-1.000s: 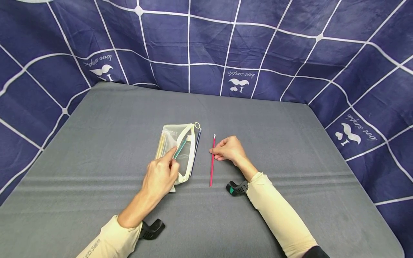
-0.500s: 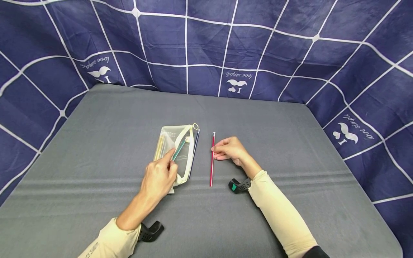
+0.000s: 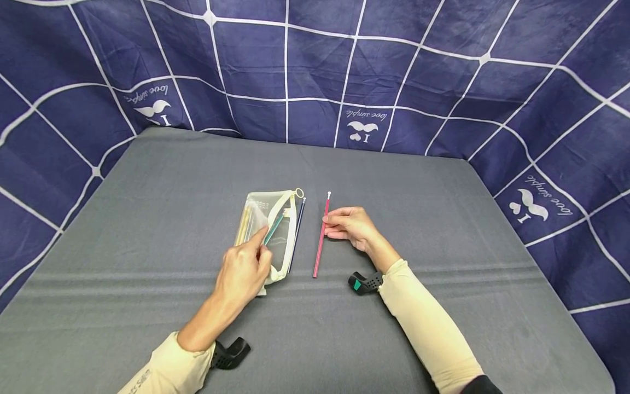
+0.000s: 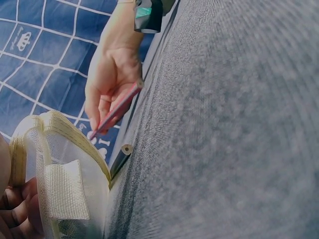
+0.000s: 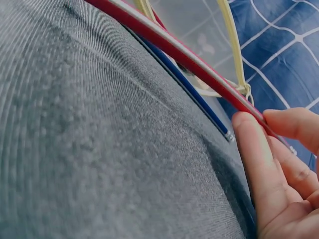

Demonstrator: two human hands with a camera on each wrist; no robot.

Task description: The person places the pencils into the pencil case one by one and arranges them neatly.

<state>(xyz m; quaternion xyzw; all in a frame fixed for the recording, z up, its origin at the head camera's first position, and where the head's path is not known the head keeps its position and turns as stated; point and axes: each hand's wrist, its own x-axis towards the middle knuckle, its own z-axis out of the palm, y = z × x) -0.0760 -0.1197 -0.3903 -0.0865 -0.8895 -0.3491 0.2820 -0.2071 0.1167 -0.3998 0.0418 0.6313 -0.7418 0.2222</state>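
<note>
My right hand [image 3: 354,227] pinches a red pencil [image 3: 319,251] between thumb and fingers, near its silver-capped end. In the right wrist view the pencil [image 5: 184,52] slants above the grey cloth. To the left lies a see-through mesh pencil case [image 3: 293,235] with cream zipper edging, its mouth gaping. My left hand [image 3: 243,268] holds the case's near side, index finger extended at the opening; curled fingers [image 4: 30,209] show behind the mesh in the left wrist view. Inside the case are a teal pencil [image 3: 273,229] and yellowish sticks [image 3: 243,227].
A dark blue pencil [image 3: 297,235] lies on the grey cloth-covered table [image 3: 418,202], right along the case's right edge. A ring-shaped zipper pull [image 3: 299,193] sits at the case's far corner. Blue checked cloth [image 3: 315,65] hangs round the table's back and sides.
The red pencil has been raised and tilted by my right hand, its lower end swinging left and its capped end moving farther away. My left hand and the case stay nearly where they were.
</note>
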